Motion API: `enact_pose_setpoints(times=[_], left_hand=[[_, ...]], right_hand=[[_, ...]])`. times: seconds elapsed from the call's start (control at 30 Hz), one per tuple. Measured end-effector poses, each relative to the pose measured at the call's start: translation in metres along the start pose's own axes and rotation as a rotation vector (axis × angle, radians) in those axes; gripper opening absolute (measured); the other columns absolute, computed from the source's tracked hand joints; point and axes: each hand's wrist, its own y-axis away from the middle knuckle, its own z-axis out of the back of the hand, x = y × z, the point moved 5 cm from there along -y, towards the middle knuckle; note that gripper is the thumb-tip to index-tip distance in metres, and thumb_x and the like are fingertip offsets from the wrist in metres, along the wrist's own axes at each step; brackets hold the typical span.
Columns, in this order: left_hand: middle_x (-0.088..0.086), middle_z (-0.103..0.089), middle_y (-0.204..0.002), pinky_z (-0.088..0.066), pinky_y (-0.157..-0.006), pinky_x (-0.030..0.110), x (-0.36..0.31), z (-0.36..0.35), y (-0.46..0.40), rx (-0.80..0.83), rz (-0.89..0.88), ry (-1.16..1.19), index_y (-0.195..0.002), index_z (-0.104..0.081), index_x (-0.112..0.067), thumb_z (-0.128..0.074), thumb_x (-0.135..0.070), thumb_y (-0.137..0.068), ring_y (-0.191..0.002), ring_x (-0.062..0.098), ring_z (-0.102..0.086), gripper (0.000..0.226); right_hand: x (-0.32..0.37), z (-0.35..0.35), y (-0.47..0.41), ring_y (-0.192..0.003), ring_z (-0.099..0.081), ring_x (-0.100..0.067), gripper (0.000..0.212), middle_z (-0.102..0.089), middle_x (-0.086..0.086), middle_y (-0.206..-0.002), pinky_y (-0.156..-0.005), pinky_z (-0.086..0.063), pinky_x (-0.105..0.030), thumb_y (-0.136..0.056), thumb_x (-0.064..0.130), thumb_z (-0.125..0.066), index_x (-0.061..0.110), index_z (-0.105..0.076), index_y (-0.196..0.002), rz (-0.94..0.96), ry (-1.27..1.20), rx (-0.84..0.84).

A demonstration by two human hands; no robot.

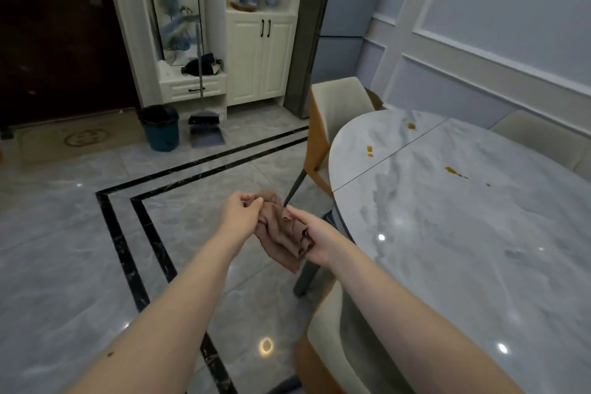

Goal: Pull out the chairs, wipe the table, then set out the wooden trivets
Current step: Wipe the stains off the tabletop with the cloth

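The wiping has not begun, as far as this view shows: the marble surface [463, 233] still carries brownish-yellow spills [454, 172] toward its far edge, with more spots near the far left curve. Two chairs stand close at its left edge, the far chair [335, 115] by the far left curve and the near chair [345, 342] at the near left edge; whether they count as pulled out I cannot tell, since both seem tucked fairly near. No wooden trivets are in view, so that step looks wholly undone.

The brown cloth [281, 233] hangs in the air over the floor, just off the surface's left edge and not touching it. The left hand [241, 209] pinches its upper end with curled fingers, while the right hand [315, 240] grips its lower folds from the side (the cloth looks bunched, perhaps being folded or shaken out for use). The spills lie well apart from both hands, across the surface.
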Motion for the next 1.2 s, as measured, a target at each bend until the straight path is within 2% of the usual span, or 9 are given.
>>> enact_pose_setpoints(times=[0.1,0.17,0.5,0.6,0.7,0.77,0.87,1.0,1.2], left_hand=[[0.013,-0.062,-0.099,-0.047,-0.068,0.029,-0.011,-0.01,-0.047,0.06,-0.008,0.052,-0.098,-0.053,-0.011,-0.057,-0.016,-0.093,-0.086,0.021,-0.058,0.008],[0.015,-0.062,-0.102,-0.047,-0.07,0.029,-0.021,-0.019,-0.081,0.097,-0.011,0.072,-0.098,-0.052,-0.011,-0.057,-0.016,-0.093,-0.087,0.022,-0.059,0.009],[0.017,-0.062,-0.102,-0.049,-0.074,0.032,-0.079,-0.073,-0.236,0.256,-0.013,0.003,-0.101,-0.053,-0.007,-0.057,-0.015,-0.093,-0.089,0.024,-0.059,0.012],[0.021,-0.063,-0.104,-0.05,-0.075,0.034,-0.09,-0.1,-0.273,0.323,-0.008,-0.006,-0.098,-0.053,-0.007,-0.059,-0.013,-0.092,-0.088,0.025,-0.06,0.01],[0.02,-0.064,-0.102,-0.049,-0.07,0.031,-0.099,-0.133,-0.309,0.414,-0.011,-0.027,-0.1,-0.056,-0.006,-0.06,-0.013,-0.092,-0.086,0.024,-0.06,0.012],[0.021,-0.064,-0.103,-0.048,-0.069,0.029,-0.104,-0.157,-0.332,0.469,-0.01,-0.043,-0.098,-0.056,-0.007,-0.06,-0.014,-0.091,-0.082,0.023,-0.06,0.011],[0.02,-0.063,-0.106,-0.049,-0.074,0.033,-0.117,-0.197,-0.367,0.57,-0.039,-0.113,-0.096,-0.057,-0.009,-0.064,-0.018,-0.089,-0.088,0.024,-0.059,0.014],[0.013,-0.063,-0.11,-0.051,-0.087,0.038,-0.129,-0.247,-0.397,0.67,-0.092,-0.225,-0.102,-0.06,-0.01,-0.067,-0.024,-0.086,-0.1,0.026,-0.06,0.022],[0.001,-0.052,-0.102,-0.037,-0.076,0.024,-0.135,-0.328,-0.417,0.808,-0.171,-0.364,-0.109,-0.055,-0.011,-0.062,-0.012,-0.09,-0.093,0.013,-0.048,0.02]], right_hand=[[0.026,0.018,-0.04,-0.118,-0.058,-0.026,0.045,-0.065,-0.014,-0.122,-0.101,-0.045,-0.036,-0.097,0.039,-0.049,0.007,-0.06,-0.127,0.017,-0.002,-0.077],[0.048,0.026,-0.067,-0.118,-0.059,-0.027,0.045,-0.065,-0.014,-0.122,-0.104,-0.043,-0.037,-0.096,0.04,-0.051,0.007,-0.061,-0.125,0.036,-0.004,-0.095],[0.159,0.061,-0.179,-0.119,-0.058,-0.029,0.045,-0.063,-0.017,-0.124,-0.108,-0.04,-0.041,-0.093,0.036,-0.058,0.006,-0.06,-0.126,0.089,-0.013,-0.149],[0.182,0.079,-0.199,-0.114,-0.06,-0.03,0.044,-0.063,-0.019,-0.123,-0.102,-0.046,-0.042,-0.09,0.028,-0.063,0.004,-0.058,-0.126,0.112,0.037,-0.188],[0.2,0.106,-0.219,-0.106,-0.064,-0.025,0.051,-0.065,-0.014,-0.117,-0.086,-0.054,-0.035,-0.083,0.019,-0.073,0.007,-0.055,-0.128,0.142,0.04,-0.318],[0.212,0.123,-0.232,-0.098,-0.064,-0.022,0.04,-0.066,-0.01,-0.107,-0.079,-0.054,-0.032,-0.082,0.013,-0.074,0.008,-0.059,-0.119,0.147,0.074,-0.406],[0.231,0.152,-0.251,-0.094,-0.062,-0.023,0.019,-0.066,-0.009,-0.096,-0.078,-0.053,-0.03,-0.083,0.009,-0.071,0.011,-0.064,-0.101,0.154,0.069,-0.543],[0.246,0.191,-0.265,-0.1,-0.064,-0.027,0.025,-0.068,-0.013,-0.102,-0.089,-0.053,-0.039,-0.082,0.012,-0.072,0.009,-0.066,-0.106,0.142,0.069,-0.761],[0.252,0.25,-0.273,-0.093,-0.063,-0.022,0.024,-0.067,-0.011,-0.101,-0.079,-0.054,-0.029,-0.082,0.007,-0.07,0.008,-0.065,-0.105,0.128,-0.096,-0.981]])
